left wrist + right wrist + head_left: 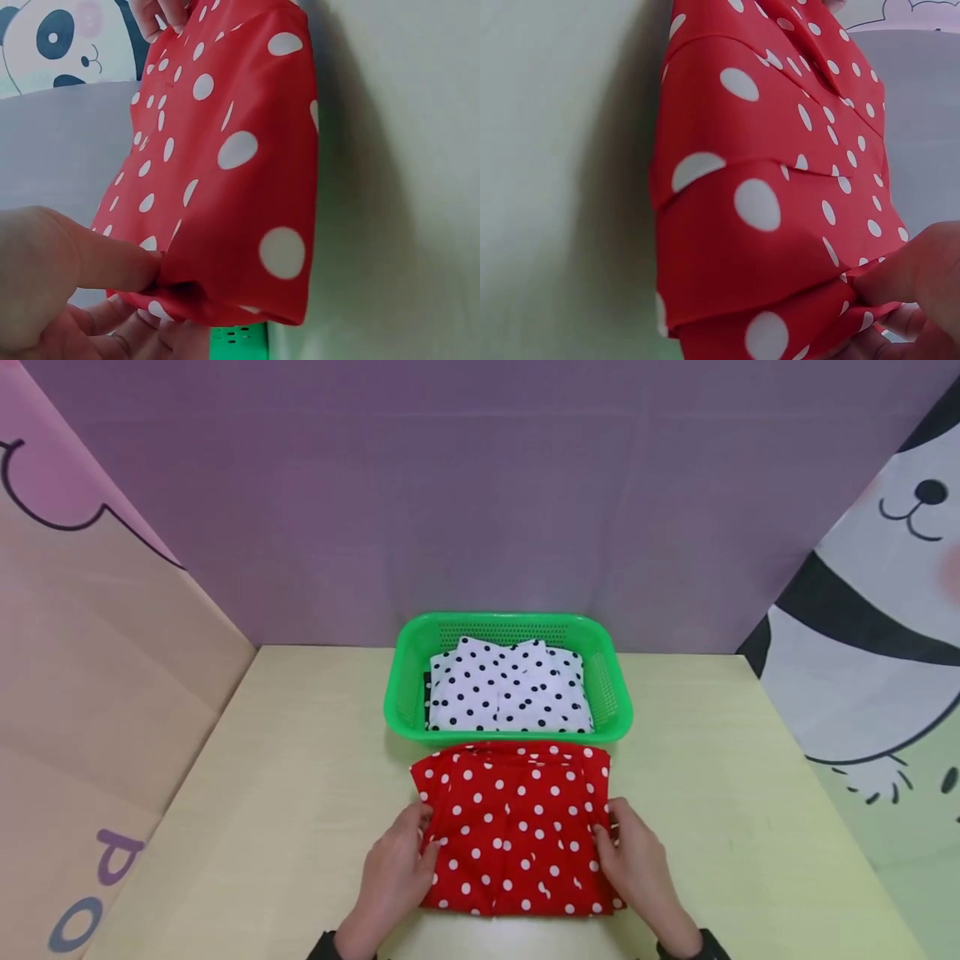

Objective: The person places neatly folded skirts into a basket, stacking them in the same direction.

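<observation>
A folded red cloth with white polka dots point(517, 835) lies in front of the basket, its far edge right at the basket's near rim. On its left side my left hand point(397, 864) pinches the edge, thumb on top and fingers beneath, as the left wrist view shows at the cloth point(217, 165). My right hand point(637, 860) grips the opposite side in the same way; the right wrist view shows the thumb point(907, 270) pressing into the folded layers. Behind the red cloth, a white cloth with black dots point(510, 689) lies folded inside the green basket point(621, 710).
The pale wooden table point(300, 777) stretches to both sides of the cloth. At its back rises a purple backdrop point(480, 510). A panel with a panda drawing point(862, 635) stands on the right, and a beige and pink panel point(97, 677) on the left.
</observation>
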Tool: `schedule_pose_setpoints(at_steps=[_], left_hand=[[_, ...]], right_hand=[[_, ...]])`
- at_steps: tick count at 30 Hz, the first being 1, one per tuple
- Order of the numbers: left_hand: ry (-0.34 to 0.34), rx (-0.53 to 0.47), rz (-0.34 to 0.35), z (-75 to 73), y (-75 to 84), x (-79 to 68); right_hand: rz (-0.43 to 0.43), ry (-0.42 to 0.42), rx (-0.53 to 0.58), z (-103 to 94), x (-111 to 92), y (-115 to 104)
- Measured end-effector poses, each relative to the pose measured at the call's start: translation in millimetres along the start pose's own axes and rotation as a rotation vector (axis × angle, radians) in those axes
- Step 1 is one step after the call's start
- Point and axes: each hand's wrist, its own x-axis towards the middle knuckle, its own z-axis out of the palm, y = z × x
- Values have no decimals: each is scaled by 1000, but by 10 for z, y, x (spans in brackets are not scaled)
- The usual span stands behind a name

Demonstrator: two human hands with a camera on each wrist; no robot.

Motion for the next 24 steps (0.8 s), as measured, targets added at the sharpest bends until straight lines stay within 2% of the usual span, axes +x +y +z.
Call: schedule_pose_setpoints(at_steps=[9,16,24], left_hand=[[82,25,95,-67,71,74],[122,23,134,-73,77,20],[138,17,150,-86,98,45]], right_hand=[[-116,94,-1,-90,71,-43],[-157,132,23,-90,18,-30],[-183,148,17,-93,53,-44]])
